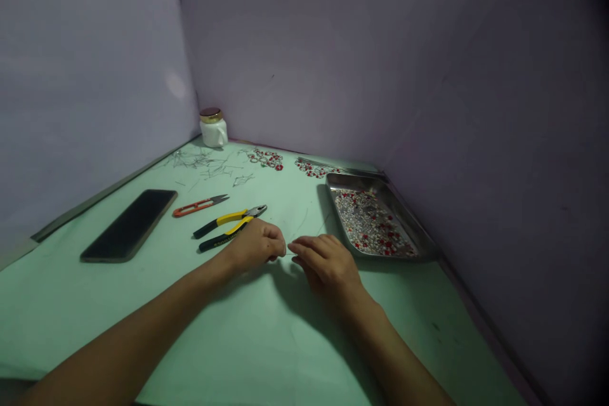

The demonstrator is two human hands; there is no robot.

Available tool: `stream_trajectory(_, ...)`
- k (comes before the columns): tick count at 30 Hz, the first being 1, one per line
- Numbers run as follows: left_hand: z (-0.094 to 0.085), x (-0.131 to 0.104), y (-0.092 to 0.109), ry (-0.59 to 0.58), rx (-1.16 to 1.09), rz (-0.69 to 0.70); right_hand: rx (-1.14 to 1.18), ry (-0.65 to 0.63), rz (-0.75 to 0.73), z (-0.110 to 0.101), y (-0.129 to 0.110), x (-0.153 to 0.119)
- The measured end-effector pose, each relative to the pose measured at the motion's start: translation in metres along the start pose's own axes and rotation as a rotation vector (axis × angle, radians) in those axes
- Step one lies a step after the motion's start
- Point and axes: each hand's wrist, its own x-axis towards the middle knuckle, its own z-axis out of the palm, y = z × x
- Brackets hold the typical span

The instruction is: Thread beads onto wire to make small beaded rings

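My left hand (261, 244) is closed in a pinch at the middle of the green table (228, 330), just right of the yellow and black pliers (228, 225). Close beside it on the right, my right hand (326, 263) has its thumb and fingers pressed together. A thin wire (289, 254) shows faintly in the small gap between the fingertips, and both hands seem to hold it. Any bead on it is too small to make out. A metal tray (428, 247) of white and red beads (375, 225) lies to the right of my right hand.
A black phone (130, 225) and orange thread snips (200, 205) lie on the left. Loose wire pieces (190, 158), red beaded pieces (266, 158), more beaded pieces (314, 168) and a lidded white jar (214, 130) are at the back, near the walls.
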Motion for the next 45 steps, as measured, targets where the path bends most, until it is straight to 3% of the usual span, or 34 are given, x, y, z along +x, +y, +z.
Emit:
stream_trajectory(3, 0.0, 0.0, -0.002, 0.03, 0.115, 0.018, 0.003, -0.04, 0.043, 0.004, -0.003, -0.004)
stream_trajectory(11, -0.002, -0.002, -0.002, -0.014, 0.242, 0.108, -0.009, 0.057, 0.191, 0.002, -0.013, -0.004)
stream_trajectory(17, -0.003, -0.003, 0.0, -0.019, 0.305, 0.126, -0.116, -0.046, 0.11, 0.0, -0.009, -0.003)
stream_trajectory(21, 0.001, -0.006, 0.002, 0.031, 0.365, 0.18, -0.144, 0.0, 0.141, 0.001, -0.01, -0.005)
stream_trajectory(26, 0.004, -0.009, 0.002, 0.054, 0.438, 0.254, -0.067, 0.018, 0.195, 0.0, -0.014, -0.006)
stream_trajectory(34, 0.001, -0.014, 0.001, -0.032, 0.648, 0.424, 0.17, -0.128, 0.292, -0.004, -0.019, -0.006)
stream_trajectory(45, -0.005, -0.011, 0.005, -0.099, 0.373, 0.225, 0.279, -0.09, 0.259, -0.007, -0.021, -0.003)
